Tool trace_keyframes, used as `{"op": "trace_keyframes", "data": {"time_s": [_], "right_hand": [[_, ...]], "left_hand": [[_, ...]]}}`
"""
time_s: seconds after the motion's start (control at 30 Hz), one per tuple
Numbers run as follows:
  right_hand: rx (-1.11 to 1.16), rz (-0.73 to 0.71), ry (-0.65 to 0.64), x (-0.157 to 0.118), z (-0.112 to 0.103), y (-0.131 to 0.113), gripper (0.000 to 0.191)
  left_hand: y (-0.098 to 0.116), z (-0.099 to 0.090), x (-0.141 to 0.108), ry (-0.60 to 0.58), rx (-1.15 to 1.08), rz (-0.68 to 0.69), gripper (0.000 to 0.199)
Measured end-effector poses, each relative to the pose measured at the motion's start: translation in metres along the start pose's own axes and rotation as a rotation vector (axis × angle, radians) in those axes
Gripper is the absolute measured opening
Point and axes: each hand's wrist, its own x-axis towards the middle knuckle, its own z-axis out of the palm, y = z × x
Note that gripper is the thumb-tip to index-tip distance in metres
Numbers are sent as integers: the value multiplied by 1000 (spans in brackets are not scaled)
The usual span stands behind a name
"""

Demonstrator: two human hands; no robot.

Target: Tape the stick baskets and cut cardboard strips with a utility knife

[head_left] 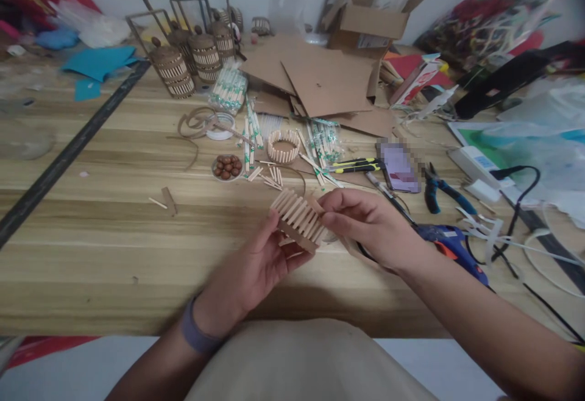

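A small round frame of wooden sticks (298, 213) with a brown cardboard band along one edge hangs tilted over the table's front part. Fingers and thumb of my left hand (256, 270) are wrapped round its lower left side. At its upper right rim, my right hand (368, 224) pinches a thin brown cardboard strip (315, 205) against the stick ends. The strip seems to trail below that hand; its far part is hidden. Just beyond stands a similar ring of sticks (283, 147). Short loose sticks (275, 175) and a dish of brown beads (227, 167) are close by.
Slatted lanterns with handles (173, 72) stand at the back left. Cardboard sheets (324, 81) and an opened box (372, 20) are behind. To the right lie a box cutter (356, 164), phone (400, 166), pliers (441, 191), a blue glue gun (454, 248) and cables.
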Motion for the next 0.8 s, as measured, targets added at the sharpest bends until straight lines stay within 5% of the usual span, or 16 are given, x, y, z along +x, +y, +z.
{"op": "trace_keyframes", "data": {"time_s": [0.1,0.23,0.3,0.47,0.67,0.8], "right_hand": [[95,44,11,-1,3,-2,40],[102,104,-48,-4,3,-3,40],[69,134,-110,-5,2,-4,38],[-11,97,-225,-5,1,-7,24],[-128,114,-299,-9,-3,-10,20],[-309,116,-278,-11,-11,-16,23]], "left_hand": [[0,-11,-3,23,160,27,60],[23,-14,-10,143,465,406,49],[43,-5,-14,74,712,471,44],[79,24,-12,-185,1279,146,26],[74,18,0,-364,1194,-123,25],[67,4,-2,-397,1195,-159,25]]}}
